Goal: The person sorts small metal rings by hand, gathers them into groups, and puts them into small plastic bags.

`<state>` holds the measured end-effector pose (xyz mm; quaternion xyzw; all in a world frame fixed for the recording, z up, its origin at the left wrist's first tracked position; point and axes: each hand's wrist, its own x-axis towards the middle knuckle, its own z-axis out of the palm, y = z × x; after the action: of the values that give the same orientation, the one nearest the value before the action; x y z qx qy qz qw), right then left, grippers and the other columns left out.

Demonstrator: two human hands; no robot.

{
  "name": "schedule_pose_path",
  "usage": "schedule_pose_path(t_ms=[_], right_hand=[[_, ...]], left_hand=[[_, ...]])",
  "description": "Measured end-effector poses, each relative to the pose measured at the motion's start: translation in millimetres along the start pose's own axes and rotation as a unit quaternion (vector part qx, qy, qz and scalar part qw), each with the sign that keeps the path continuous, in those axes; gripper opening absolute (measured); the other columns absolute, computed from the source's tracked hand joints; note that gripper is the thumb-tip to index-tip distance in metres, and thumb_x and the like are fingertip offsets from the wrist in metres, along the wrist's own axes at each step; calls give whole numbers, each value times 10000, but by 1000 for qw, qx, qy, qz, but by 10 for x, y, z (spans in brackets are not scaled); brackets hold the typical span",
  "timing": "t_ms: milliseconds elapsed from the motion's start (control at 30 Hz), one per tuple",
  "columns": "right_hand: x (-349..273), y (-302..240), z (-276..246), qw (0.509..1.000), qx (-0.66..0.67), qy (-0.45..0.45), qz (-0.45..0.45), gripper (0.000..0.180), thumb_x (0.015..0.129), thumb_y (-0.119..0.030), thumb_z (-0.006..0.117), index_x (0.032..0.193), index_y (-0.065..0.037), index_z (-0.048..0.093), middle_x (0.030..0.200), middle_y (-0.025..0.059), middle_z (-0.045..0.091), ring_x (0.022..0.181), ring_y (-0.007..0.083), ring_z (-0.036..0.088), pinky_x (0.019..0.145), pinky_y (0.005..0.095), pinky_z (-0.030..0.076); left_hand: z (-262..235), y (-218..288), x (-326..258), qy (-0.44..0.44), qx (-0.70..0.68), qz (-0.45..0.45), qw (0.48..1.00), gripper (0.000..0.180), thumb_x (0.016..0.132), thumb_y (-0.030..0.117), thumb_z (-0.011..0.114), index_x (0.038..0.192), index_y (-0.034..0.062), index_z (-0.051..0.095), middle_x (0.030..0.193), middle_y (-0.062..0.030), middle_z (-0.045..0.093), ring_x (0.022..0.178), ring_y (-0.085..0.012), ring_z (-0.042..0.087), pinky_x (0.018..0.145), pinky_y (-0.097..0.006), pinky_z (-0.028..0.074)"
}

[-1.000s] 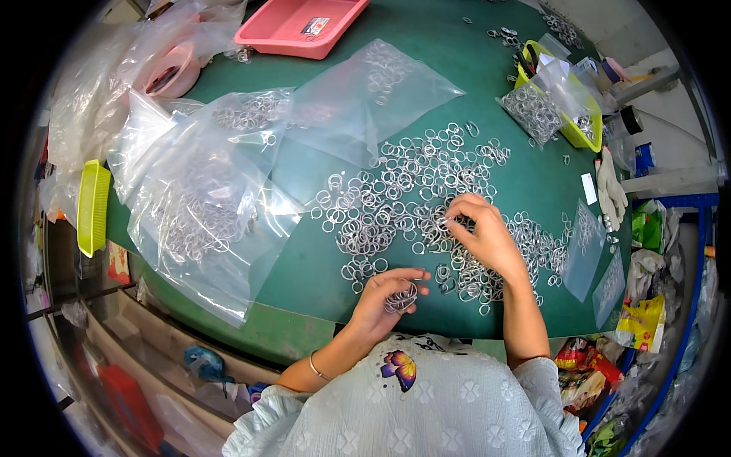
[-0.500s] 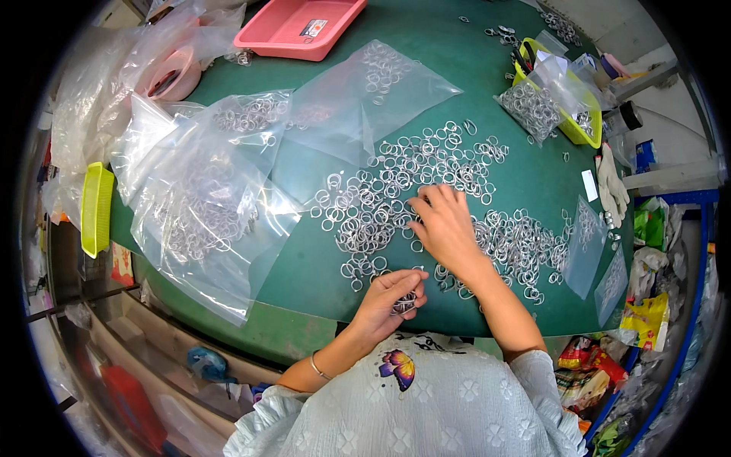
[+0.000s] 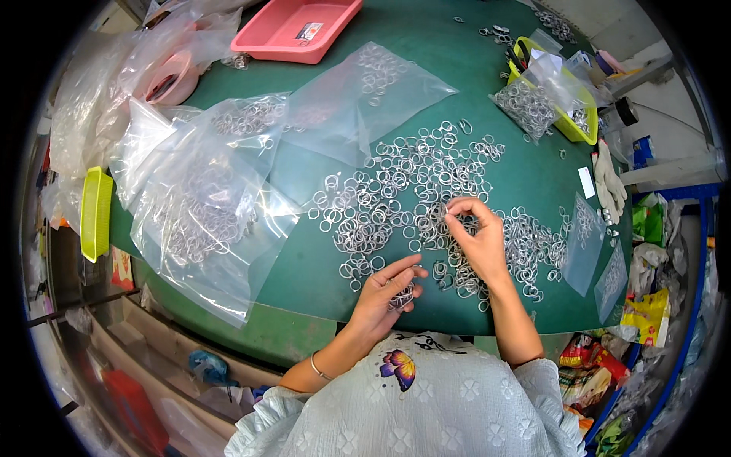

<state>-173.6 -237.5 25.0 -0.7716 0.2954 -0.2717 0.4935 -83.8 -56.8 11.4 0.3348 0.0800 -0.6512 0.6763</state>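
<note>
1. Head view: the left hand (image 3: 387,293), near the table's (image 3: 304,274) front edge, is curled around a small bunch of metal rings (image 3: 402,295).
2. The right hand (image 3: 476,240) pinches rings in the loose ring pile (image 3: 411,190) spread across the table's middle.
3. Clear plastic bags (image 3: 205,206) of rings lie toward the left edge.
4. A pink tray (image 3: 293,30) sits at the far edge.
</note>
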Motion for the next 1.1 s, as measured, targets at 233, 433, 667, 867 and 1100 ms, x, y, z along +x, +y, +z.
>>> schedule_pose_path(t_ms=[233,433,667,867,1100], right_hand=[[-79,-41,-20,996,-80,39,7,126,771,-13,649,891,-14,612,891,85,631,865,209,589,796,312,431],[17,26,-71,949,-307,-1,-72,244,730,-104,706,956,-38,639,949,82,604,937,272,526,797,380,372],[-55,-68,-118,954,-293,-14,-55,227,735,-112,702,943,-36,653,899,76,627,880,247,548,783,372,373],[14,-278,-33,980,-140,-140,-31,210,747,-138,698,907,-12,649,930,100,619,892,278,542,812,415,386],[288,92,196,931,-353,15,-90,85,752,-112,675,762,-43,628,829,70,563,855,258,515,745,380,378]], left_hand=[[-7,3,12,-6,3,-5,1000,380,887,172,612,1238,52,532,1100,-82,613,741,-107,556,524,-202,442],[-1,10,-7,-11,13,-11,1000,371,884,169,614,1228,54,539,1077,-78,613,739,-107,556,523,-199,437],[45,45,-10,-16,8,-2,1000,363,892,169,601,1233,59,538,1083,-86,607,792,-132,585,529,-198,462],[-31,-17,95,-43,-47,18,998,312,896,165,594,1187,59,562,1052,-83,610,890,-167,625,660,-249,552],[-99,-40,109,-62,-25,-1,998,252,882,153,608,1115,59,587,996,-78,609,937,-186,605,590,-245,528]])
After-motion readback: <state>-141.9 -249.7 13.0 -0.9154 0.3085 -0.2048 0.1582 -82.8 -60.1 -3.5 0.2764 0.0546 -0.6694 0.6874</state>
